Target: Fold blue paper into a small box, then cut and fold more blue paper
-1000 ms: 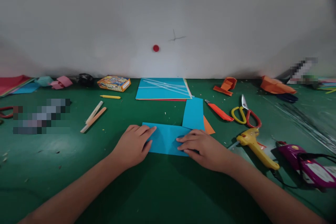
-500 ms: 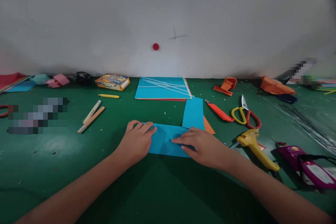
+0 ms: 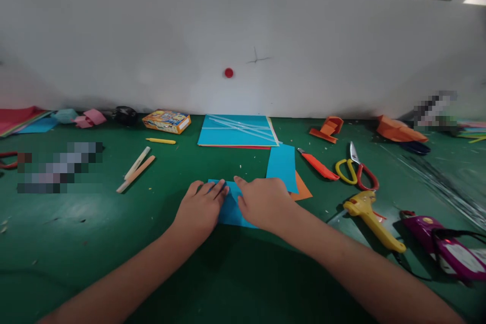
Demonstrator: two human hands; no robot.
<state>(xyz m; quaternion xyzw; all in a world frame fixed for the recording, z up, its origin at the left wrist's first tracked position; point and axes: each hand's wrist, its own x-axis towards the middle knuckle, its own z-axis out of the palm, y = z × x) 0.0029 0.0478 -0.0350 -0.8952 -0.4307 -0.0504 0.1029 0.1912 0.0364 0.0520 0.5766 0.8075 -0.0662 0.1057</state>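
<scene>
Resting on the left end of the blue sheet (image 3: 232, 211), the left hand (image 3: 203, 208) lies flat, loose fingers reaching over the paper and gripping nothing! Across from it comes the right hand (image 3: 266, 203), laid over the sheet's right portion, index finger stretched toward the far edge, thumb nearer; whether its tucked fingers pinch anything, we cannot tell from here. And the sheet itself? Flat on the green tabletop (image 3: 243, 278), directly in front of the person, showing between both hands!

Just beyond the right hand, there's a blue strip (image 3: 281, 164), with orange paper (image 3: 302, 188) peeking from beneath it. Look right: a red cutter (image 3: 319, 164), then scissors (image 3: 362, 169) with one yellow handle and one red, and a yellow glue gun (image 3: 372, 220) nearer the person. Back by the white wall (image 3: 170, 40), a paper stack (image 3: 228, 136) carries thin clear sticks (image 3: 243, 127), an orange-and-yellow box (image 3: 167, 121) to its left!
</scene>
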